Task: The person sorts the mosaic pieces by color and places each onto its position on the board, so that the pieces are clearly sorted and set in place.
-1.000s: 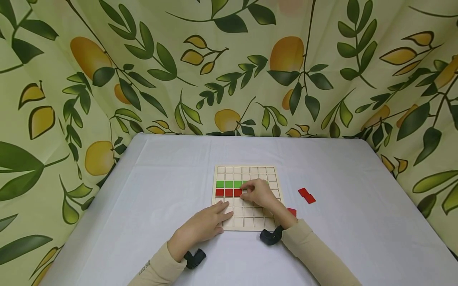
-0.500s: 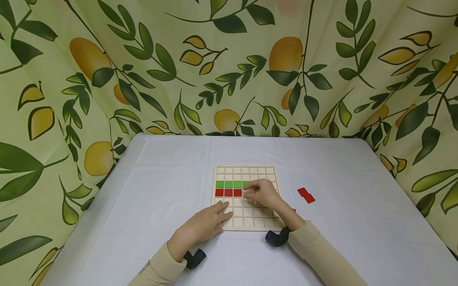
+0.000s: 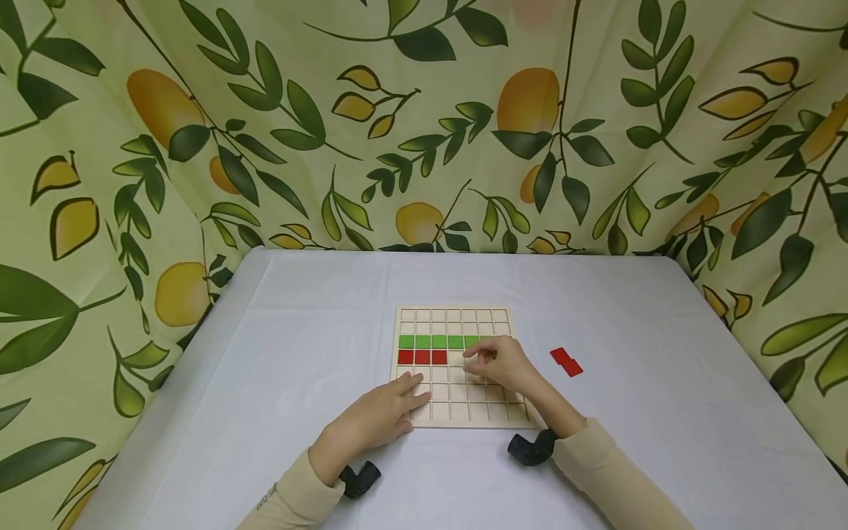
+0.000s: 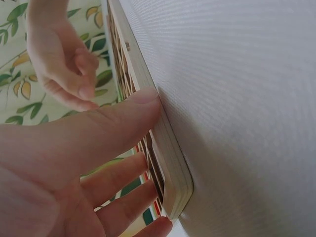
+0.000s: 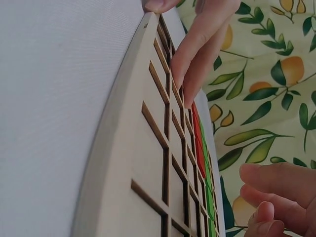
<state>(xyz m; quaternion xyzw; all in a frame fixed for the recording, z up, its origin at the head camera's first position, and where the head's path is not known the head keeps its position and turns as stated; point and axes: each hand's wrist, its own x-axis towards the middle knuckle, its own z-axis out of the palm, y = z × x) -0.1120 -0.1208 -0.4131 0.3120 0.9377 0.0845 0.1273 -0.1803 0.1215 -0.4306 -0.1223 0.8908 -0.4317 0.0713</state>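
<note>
A pale wooden grid board (image 3: 458, 392) lies flat on the table, with several green square tiles (image 3: 439, 341) in one row and three red tiles (image 3: 422, 357) in the row nearer me. My left hand (image 3: 377, 414) rests on its near left corner; in the left wrist view the thumb (image 4: 143, 98) lies against the board's edge while the other fingers touch its top. Over the right half hovers my right hand (image 3: 501, 364), fingers loosely bent. Nothing shows between its thumb and fingers (image 5: 276, 182) in the right wrist view. It hides the row's right part.
Two loose red tiles (image 3: 566, 361) lie partly overlapping on the white tablecloth (image 3: 636, 324), right of the board. A leaf-and-fruit patterned curtain (image 3: 424, 147) hangs behind and along both sides. Black straps with camera mounts (image 3: 532, 447) sit on both wrists.
My right hand has drawn back to the right from the red row, uncovering more green tiles and a bare cell. Its forearm now covers a red tile beside the board. The left hand stays put.
</note>
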